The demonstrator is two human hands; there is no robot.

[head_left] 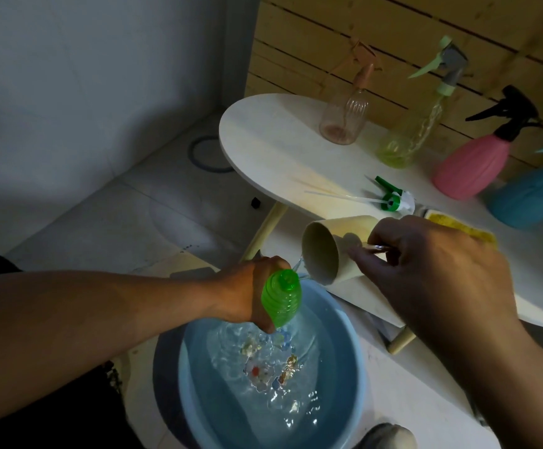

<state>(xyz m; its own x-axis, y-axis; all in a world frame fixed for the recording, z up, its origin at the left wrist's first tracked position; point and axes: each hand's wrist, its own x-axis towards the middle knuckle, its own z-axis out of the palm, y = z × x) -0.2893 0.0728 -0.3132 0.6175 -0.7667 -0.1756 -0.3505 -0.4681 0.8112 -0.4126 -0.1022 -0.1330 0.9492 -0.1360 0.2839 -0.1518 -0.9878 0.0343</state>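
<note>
Filling is underway: your left grip (250, 294) clasps the green ribbed plastic bottle (283, 294), and your right grip (432, 267) holds the tilted cream mug (344, 233). Capping looks left to do.

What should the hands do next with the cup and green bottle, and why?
Probably tip the cup slightly further toward the green bottle: the right hand holds it tilted, only a thin stream leaves its rim, and the left hand holds the bottle above the blue basin.

My left grip (247, 294) holds green bottle (282, 298) over blue basin (339, 351); right grip (435, 267) tips cup (335, 247) (water trickling from lip).
</note>
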